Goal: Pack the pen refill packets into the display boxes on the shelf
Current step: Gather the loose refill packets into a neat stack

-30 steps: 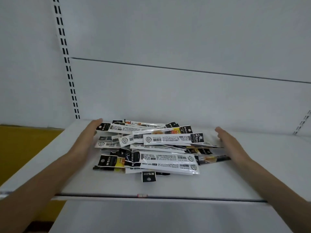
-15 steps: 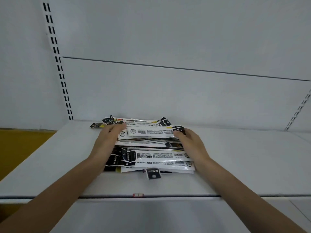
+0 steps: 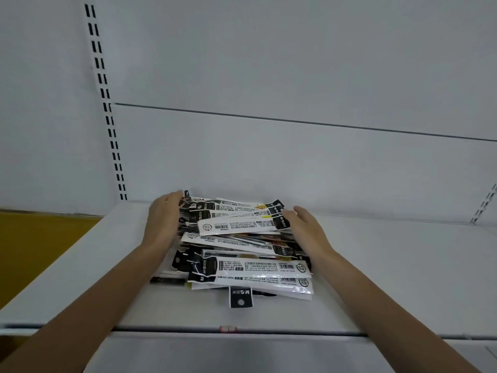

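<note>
A heap of several pen refill packets (image 3: 242, 249), long white and black sleeves with barcodes, lies on the white shelf (image 3: 390, 265). My left hand (image 3: 164, 219) presses flat against the heap's left side with straight fingers. On the right side my right hand (image 3: 304, 224) touches the ends of the upper packets, fingers extended. One black header tab (image 3: 240, 297) sticks out toward me under the heap. No display box is in view.
The shelf's front edge (image 3: 228, 329) carries a small red-and-white tag. A white back panel rises behind the heap, with a slotted upright (image 3: 107, 109) at the left and another (image 3: 484, 205) at the far right. A yellow surface (image 3: 35, 251) lies left of the shelf.
Both hands came in from wide apart and squeezed the spread packets into a tighter, taller heap. Since half a second ago they have shifted slightly outward to the heap's sides.
</note>
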{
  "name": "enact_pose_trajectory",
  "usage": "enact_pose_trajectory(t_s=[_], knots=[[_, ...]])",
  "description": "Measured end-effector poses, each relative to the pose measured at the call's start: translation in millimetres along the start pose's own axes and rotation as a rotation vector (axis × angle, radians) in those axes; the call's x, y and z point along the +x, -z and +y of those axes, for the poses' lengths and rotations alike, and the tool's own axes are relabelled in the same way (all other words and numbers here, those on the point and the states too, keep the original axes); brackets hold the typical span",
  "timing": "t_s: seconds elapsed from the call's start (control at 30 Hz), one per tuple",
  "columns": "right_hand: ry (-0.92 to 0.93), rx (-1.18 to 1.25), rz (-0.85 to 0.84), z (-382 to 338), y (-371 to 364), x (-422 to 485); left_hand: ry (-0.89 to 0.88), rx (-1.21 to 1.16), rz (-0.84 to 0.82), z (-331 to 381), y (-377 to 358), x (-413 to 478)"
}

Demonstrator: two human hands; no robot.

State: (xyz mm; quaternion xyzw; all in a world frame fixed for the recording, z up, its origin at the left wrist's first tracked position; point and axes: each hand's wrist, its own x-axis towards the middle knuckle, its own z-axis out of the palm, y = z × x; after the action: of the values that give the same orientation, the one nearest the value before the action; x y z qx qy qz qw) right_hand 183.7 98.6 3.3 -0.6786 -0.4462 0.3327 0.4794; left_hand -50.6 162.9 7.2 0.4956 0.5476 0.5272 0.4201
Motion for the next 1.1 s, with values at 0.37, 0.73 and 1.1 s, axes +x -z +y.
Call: enact_pose_trajectory(t_s=[0.37, 0.73, 1.1], knots=[[0.087, -0.048, 0.003, -3, -9, 8, 0.134, 0.161, -0.253, 0, -9, 5], [0.509, -0.394, -0.121, -18, 16, -9, -1.051, 0.634, -0.62, 29, 35, -75], [0.677, -0.916, -0.372, -20, -30, -25, -1.481, 0.954, -0.387, -15, 27, -102]])
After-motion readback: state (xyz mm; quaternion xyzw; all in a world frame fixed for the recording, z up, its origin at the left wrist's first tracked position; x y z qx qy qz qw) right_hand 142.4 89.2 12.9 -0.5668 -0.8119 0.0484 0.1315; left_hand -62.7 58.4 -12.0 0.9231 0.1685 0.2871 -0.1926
